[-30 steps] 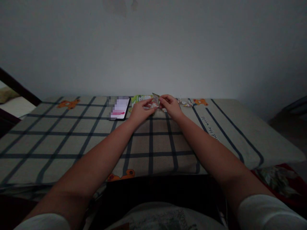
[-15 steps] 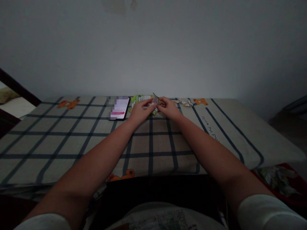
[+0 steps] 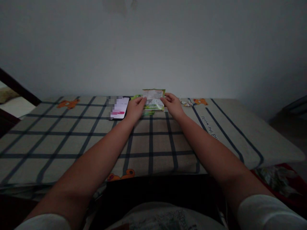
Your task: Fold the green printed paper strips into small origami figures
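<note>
A creased green and white printed wrapper [image 3: 153, 99] is spread out flat between my two hands, tilted up towards me. My left hand [image 3: 136, 108] pinches its left edge between thumb and fingers. At the opposite edge, my right hand [image 3: 173, 104] grips it the same way. More green packaging [image 3: 148, 113] lies on the cloth beneath, mostly covered by the held wrapper and my left hand. A phone [image 3: 120, 108] with its screen lit lies just left of my left hand.
A checked tablecloth [image 3: 100, 143] with bear prints covers the table, which meets a plain wall [image 3: 153, 48]. Small torn scraps [image 3: 187, 103] lie right of my right hand. Below the table's right end is a red container [image 3: 285, 179] with crumpled wrappers.
The wrapper, bunched and folded between my fingers before, is now opened out into a flat sheet. My hands have moved apart, the left leftward and the right slightly rightward.
</note>
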`<act>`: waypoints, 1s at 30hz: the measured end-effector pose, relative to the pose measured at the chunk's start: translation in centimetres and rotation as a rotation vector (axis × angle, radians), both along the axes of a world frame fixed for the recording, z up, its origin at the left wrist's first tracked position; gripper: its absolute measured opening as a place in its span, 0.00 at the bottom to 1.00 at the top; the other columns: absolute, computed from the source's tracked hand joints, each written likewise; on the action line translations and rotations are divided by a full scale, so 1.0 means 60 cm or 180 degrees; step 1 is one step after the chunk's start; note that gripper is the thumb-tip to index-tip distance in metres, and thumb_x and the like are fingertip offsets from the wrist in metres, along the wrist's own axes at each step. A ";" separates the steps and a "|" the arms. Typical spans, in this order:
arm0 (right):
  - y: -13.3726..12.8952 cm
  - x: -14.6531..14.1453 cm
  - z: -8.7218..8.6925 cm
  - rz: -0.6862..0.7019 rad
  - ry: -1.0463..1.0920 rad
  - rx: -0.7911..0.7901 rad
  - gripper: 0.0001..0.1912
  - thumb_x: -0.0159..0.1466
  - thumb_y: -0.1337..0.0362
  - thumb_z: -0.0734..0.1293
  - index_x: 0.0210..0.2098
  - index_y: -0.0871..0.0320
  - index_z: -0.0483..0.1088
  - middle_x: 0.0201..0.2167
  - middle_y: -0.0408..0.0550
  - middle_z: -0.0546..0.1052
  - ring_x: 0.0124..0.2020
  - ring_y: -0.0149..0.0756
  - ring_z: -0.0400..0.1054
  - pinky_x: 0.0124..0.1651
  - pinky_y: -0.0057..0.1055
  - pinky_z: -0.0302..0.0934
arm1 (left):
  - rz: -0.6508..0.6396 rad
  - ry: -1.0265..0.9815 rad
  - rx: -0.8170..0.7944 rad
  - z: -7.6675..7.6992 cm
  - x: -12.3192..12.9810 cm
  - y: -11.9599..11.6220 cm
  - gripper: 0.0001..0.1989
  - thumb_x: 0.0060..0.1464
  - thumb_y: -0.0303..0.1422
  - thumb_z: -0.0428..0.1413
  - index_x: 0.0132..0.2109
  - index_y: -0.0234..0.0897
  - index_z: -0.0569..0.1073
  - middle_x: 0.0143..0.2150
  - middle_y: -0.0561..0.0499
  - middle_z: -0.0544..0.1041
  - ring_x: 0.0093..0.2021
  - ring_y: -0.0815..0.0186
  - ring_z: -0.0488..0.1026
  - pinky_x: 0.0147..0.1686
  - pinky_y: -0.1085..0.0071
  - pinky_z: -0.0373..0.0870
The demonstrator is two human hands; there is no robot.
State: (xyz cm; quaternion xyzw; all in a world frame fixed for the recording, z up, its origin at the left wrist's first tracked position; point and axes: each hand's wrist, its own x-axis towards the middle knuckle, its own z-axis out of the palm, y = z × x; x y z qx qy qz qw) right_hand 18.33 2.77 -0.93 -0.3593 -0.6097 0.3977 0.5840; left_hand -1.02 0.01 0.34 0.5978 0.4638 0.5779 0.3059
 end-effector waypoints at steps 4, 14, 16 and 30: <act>0.001 0.005 -0.002 -0.0005 0.0090 0.0005 0.24 0.58 0.48 0.72 0.47 0.50 0.63 0.29 0.39 0.77 0.29 0.32 0.72 0.35 0.31 0.68 | -0.0205 -0.0798 -0.0273 -0.003 0.003 0.007 0.13 0.53 0.39 0.60 0.42 0.35 0.77 0.36 0.49 0.81 0.33 0.64 0.77 0.32 0.69 0.74; -0.015 0.002 0.009 0.0164 -0.0090 -0.0172 0.12 0.59 0.60 0.67 0.39 0.55 0.78 0.38 0.45 0.81 0.34 0.32 0.73 0.40 0.34 0.71 | -0.0101 -0.1427 -0.0267 0.012 0.003 0.001 0.16 0.50 0.28 0.60 0.47 0.43 0.67 0.35 0.54 0.79 0.32 0.65 0.79 0.31 0.69 0.78; -0.015 0.002 0.009 0.0161 -0.0096 -0.0163 0.13 0.58 0.60 0.67 0.41 0.55 0.79 0.41 0.45 0.81 0.37 0.33 0.73 0.43 0.36 0.72 | -0.0080 -0.1459 -0.0248 0.014 0.002 0.001 0.19 0.50 0.28 0.60 0.48 0.44 0.67 0.37 0.53 0.80 0.32 0.65 0.78 0.31 0.70 0.77; -0.017 0.004 0.019 -0.0061 0.0162 -0.0287 0.21 0.55 0.44 0.73 0.34 0.56 0.75 0.35 0.47 0.80 0.40 0.36 0.75 0.41 0.33 0.71 | -0.0745 -0.0963 -0.0223 0.013 0.011 -0.016 0.14 0.45 0.32 0.61 0.42 0.36 0.76 0.40 0.48 0.80 0.34 0.66 0.75 0.31 0.70 0.77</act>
